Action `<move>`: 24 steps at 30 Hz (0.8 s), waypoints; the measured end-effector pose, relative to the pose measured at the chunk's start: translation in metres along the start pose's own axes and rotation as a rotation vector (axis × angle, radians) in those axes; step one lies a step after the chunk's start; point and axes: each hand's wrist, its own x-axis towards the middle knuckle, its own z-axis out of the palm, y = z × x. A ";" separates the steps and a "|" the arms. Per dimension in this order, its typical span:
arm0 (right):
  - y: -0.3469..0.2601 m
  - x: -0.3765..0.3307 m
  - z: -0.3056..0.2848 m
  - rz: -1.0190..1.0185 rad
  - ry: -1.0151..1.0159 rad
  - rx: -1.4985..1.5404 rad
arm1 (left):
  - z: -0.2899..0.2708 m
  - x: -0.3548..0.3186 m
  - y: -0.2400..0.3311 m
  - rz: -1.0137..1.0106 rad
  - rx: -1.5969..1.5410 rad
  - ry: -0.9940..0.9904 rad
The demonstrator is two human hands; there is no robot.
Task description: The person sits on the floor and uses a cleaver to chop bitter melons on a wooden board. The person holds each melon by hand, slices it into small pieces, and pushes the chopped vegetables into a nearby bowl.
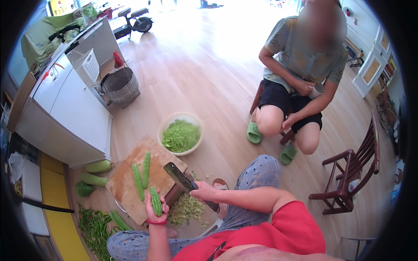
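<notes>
My left hand point(156, 210) is closed around a bumpy green bitter melon point(155, 199), above the near edge of a worn wooden cutting board point(120, 184). Two more bitter melons lie lengthwise on the board, a left one point(137, 182) and a right one point(146, 166). In my right hand point(204, 192) is a kitchen knife point(176, 174) with a broad dark blade, its tip slanting up and left over the board's right side. The blade is apart from the melon in my left hand. Below the knife, a pile of chopped pale-green pieces point(186, 210) is on the floor.
Beyond the board stands a round bowl point(198, 145) of cut greens. Long green gourds point(94, 179) and a heap of green peppers point(93, 230) lie at left, by white cabinets point(81, 117). Opposite, a person point(300, 65) sits holding a white cup; a wooden chair point(348, 174) stands right.
</notes>
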 end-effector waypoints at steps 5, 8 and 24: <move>-0.002 -0.002 0.001 0.001 -0.010 -0.006 | 0.000 0.001 -0.002 -0.020 0.008 0.026; 0.003 -0.001 -0.002 -0.005 -0.002 0.005 | 0.001 0.002 -0.004 -0.048 -0.014 0.071; 0.002 -0.001 -0.004 0.012 -0.028 0.009 | 0.000 0.009 -0.007 -0.102 -0.008 0.115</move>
